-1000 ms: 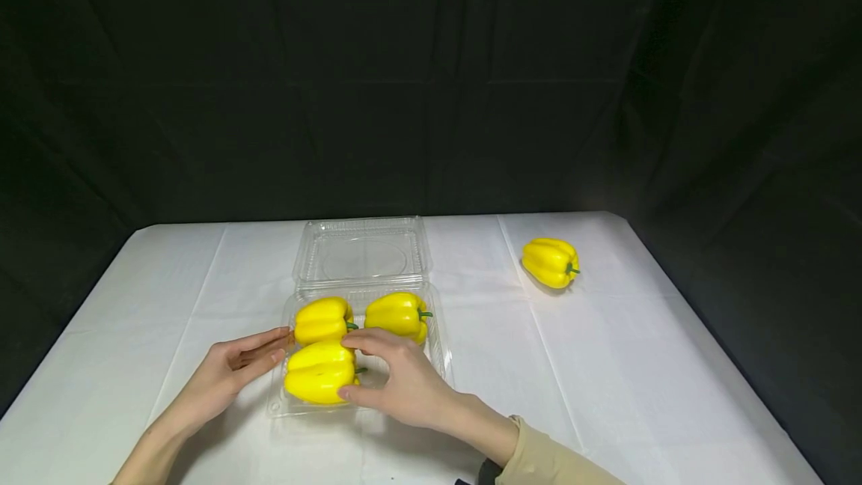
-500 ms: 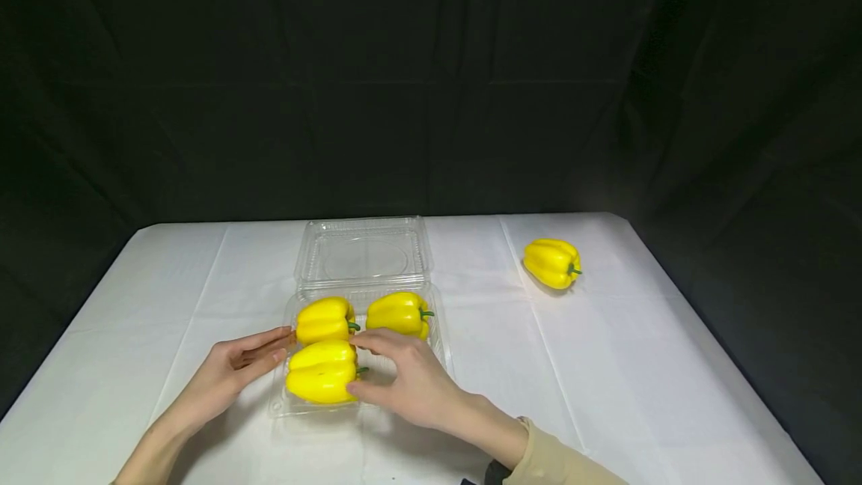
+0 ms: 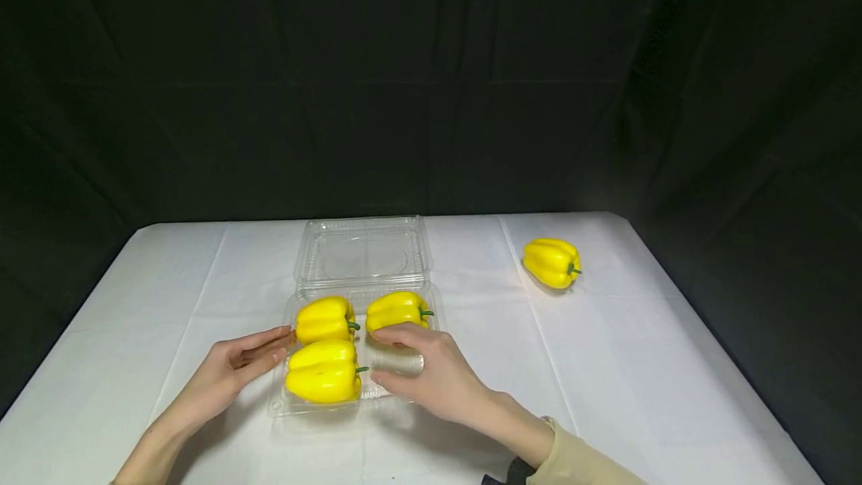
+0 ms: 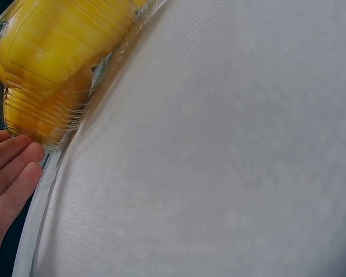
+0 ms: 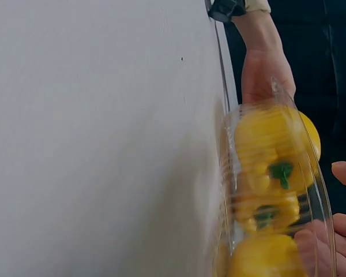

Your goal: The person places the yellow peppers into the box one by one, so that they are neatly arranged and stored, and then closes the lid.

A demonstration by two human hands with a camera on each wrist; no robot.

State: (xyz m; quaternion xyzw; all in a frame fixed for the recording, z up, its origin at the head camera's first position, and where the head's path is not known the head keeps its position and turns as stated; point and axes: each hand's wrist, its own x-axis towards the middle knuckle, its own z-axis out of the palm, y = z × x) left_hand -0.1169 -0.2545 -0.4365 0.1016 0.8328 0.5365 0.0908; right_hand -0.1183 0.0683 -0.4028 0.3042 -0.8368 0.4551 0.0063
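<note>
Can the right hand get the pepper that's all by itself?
Probably yes: the right hand seems to hold nothing, and past the box only cloth shows between it and the lone pepper. It must reach farther, though.

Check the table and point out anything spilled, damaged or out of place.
Only two small oddities: one yellow pepper lies apart on the white cloth, while three others sit in the open clear container; and a tiny dark speck marks the cloth. I see no spill or obvious damage.
</note>
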